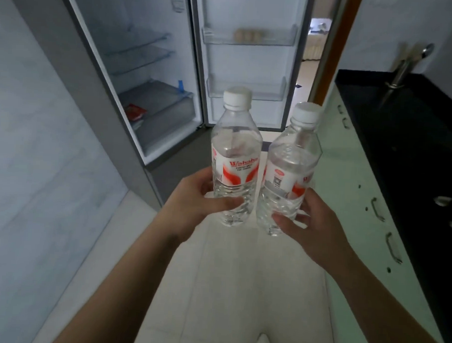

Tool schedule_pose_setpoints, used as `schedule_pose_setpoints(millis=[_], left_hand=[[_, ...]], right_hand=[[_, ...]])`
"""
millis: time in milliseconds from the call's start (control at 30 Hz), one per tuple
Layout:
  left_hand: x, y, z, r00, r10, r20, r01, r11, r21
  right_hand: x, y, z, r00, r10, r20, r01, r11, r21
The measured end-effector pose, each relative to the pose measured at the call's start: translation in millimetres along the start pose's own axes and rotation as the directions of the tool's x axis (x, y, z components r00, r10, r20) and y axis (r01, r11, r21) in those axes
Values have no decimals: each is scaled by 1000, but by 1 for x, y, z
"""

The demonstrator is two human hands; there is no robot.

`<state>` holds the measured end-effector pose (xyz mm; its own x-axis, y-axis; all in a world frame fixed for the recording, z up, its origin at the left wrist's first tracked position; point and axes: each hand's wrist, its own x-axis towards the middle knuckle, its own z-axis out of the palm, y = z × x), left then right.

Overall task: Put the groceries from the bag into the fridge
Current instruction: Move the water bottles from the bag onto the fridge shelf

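In the head view, the person is standing before the open fridge point(155, 95), carrying two water bottles upright. The left hand point(192, 206) is grasping the left bottle point(234, 156) low on its body, its fingers point(231, 203) curled round below the label. The right hand point(313, 227) is grasping the right bottle point(289, 171) the same way, and the bottles are sitting just beside each other. Ahead of the fingers, the door shelf point(246, 88) is waiting, with the egg rack point(249, 35) above it. Both holds are low, so the tall bottles could tip or knock together as they are being lifted toward the shelf lip.
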<state>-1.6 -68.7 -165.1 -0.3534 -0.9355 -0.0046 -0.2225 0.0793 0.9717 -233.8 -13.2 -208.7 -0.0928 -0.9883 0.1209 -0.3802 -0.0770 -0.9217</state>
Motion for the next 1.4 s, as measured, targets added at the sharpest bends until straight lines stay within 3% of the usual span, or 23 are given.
schedule_pose_setpoints(millis=[367,733,1133,1400], left_hand=[[70,20,-6,977,-29,-210,17,998,-58],[122,8,-77,938,-38,-343,-5,992,-125],[197,-13,-206,914,24,-404,-34,999,-18],[255,-5,-244,901,37,-433,-48,999,-16]], right_hand=[[130,-1,-20,981,-90,171,92,996,-8],[231,-24,43,946,-155,286,139,987,76],[345,-56,131,940,-182,289,163,983,89],[415,-65,144,943,-219,250,209,976,66]])
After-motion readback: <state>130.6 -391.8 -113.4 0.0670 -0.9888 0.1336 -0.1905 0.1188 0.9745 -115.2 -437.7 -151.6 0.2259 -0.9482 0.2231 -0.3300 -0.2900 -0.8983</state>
